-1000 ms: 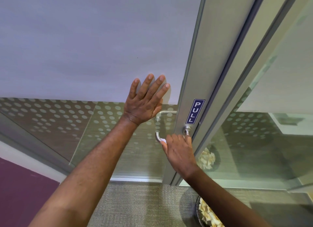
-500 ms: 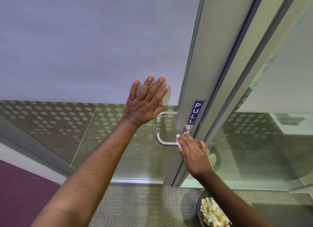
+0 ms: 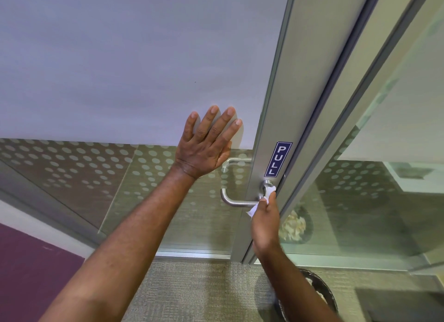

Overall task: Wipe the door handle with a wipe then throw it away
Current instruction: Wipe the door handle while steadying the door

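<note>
Since half a second ago the right hand [image 3: 265, 222] has slid along the lever toward the door frame, so its fingers [image 3: 271, 197] now pinch the white wipe [image 3: 254, 208] against the inner end of the door handle [image 3: 236, 201], right at the round base where the lever meets the metal stile; a second before that, the same hand was out at the bend of the lever. One corner of the wipe pokes up above the fingertips by the base, and a larger flap hangs out below the lever on the palm's left side. The bare steel of the lever runs clear to the left of the hand and curves upward at its free end. The left hand [image 3: 206, 146] has stayed where it was, fingers spread open and flat against the frosted glass door panel [image 3: 120, 69], holding nothing, just above and to the left of the handle. A blue PULL sign [image 3: 278, 159] sits on the stile directly above the handle base. Low at the right, beside the right forearm, the rim of a dark wastebasket [image 3: 324, 290] shows on the carpet [image 3: 192, 288], with pale crumpled paper inside.
</note>
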### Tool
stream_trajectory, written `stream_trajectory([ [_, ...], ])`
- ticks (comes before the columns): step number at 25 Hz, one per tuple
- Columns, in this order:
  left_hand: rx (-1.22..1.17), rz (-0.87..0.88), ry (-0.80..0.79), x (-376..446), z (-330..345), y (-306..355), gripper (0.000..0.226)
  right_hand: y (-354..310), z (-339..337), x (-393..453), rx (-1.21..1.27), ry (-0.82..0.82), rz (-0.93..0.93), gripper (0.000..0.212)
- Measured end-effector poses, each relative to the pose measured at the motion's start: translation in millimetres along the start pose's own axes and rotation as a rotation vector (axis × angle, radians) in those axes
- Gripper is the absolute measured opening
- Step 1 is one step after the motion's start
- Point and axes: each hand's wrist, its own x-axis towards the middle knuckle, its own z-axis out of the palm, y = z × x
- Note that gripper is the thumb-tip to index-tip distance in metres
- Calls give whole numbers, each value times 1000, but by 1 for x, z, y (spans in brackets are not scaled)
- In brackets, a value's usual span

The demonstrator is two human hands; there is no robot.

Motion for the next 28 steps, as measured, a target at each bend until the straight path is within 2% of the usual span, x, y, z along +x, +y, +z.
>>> stream_trajectory([
  [4, 0, -4, 4, -1, 1, 0, 76, -13, -4, 28, 175, -13, 246, 29],
  [7, -2, -6, 11, 0, 1, 1, 77, -20, -7, 49, 502, -118, 441, 21],
  [10, -3, -2, 7, 0, 1, 1, 77, -11, -13, 56, 579, -229, 490, 16],
  [14, -8, -4, 4, 0, 1, 1, 78, 5, -19, 54, 911, -412, 499, 32],
  [16, -8, -5, 1, 0, 0, 1, 78, 5, -15, 50, 983, -431, 475, 36],
  [19, 0, -1, -5, 1, -1, 1, 79, 1, -10, 46, 942, -329, 470, 34],
  [24, 1, 2, -13, 2, -3, 1, 78, -10, 8, 43, 519, -26, 387, 30],
  [28, 0, -2, -3, 1, -2, 0, 78, -7, 17, 43, 261, 26, 188, 25],
])
